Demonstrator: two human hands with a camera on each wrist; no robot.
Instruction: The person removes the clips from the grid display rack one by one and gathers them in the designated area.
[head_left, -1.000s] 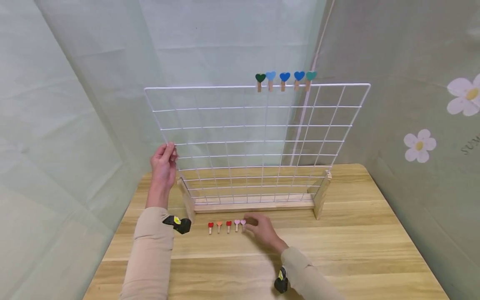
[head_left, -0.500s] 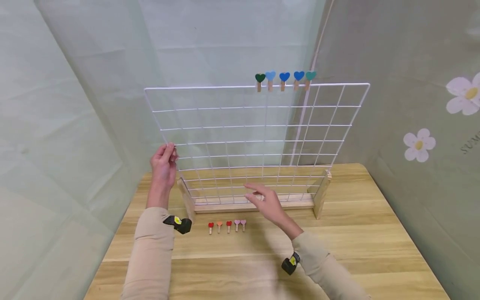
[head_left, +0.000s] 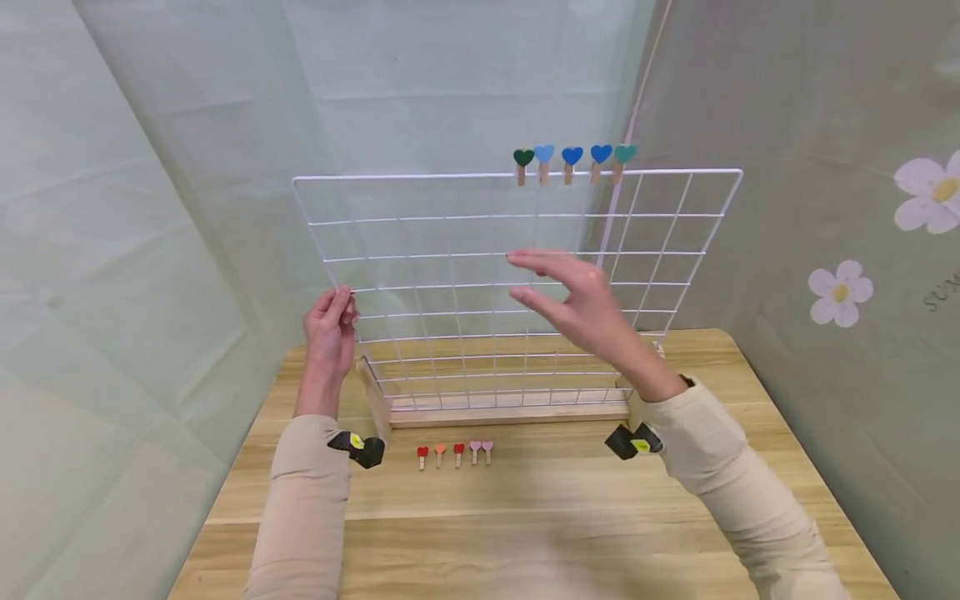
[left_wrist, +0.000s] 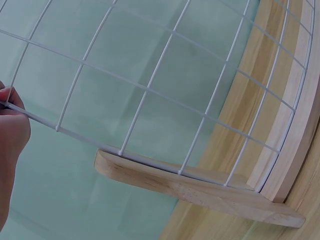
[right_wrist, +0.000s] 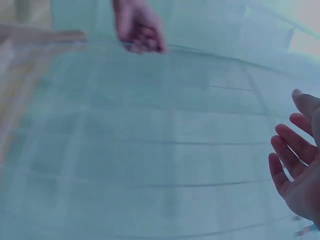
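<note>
At the left middle of the head view, the left hand [head_left: 327, 327] pinches the left edge wire of the white wire grid [head_left: 420, 250], with the fingers curled around the wire. The grid stands upright in a wooden base [head_left: 510, 412] on the wooden table [head_left: 750, 467]. Below the base, in the lower middle, five small heart clips [head_left: 455, 452] lie in a row on the table, apart from both hands. In the centre, the right hand [head_left: 577, 300] is raised in front of the grid with straight, spread fingers and holds nothing. At the upper right, five blue and green heart clips [head_left: 572, 163] sit on the top wire.
</note>
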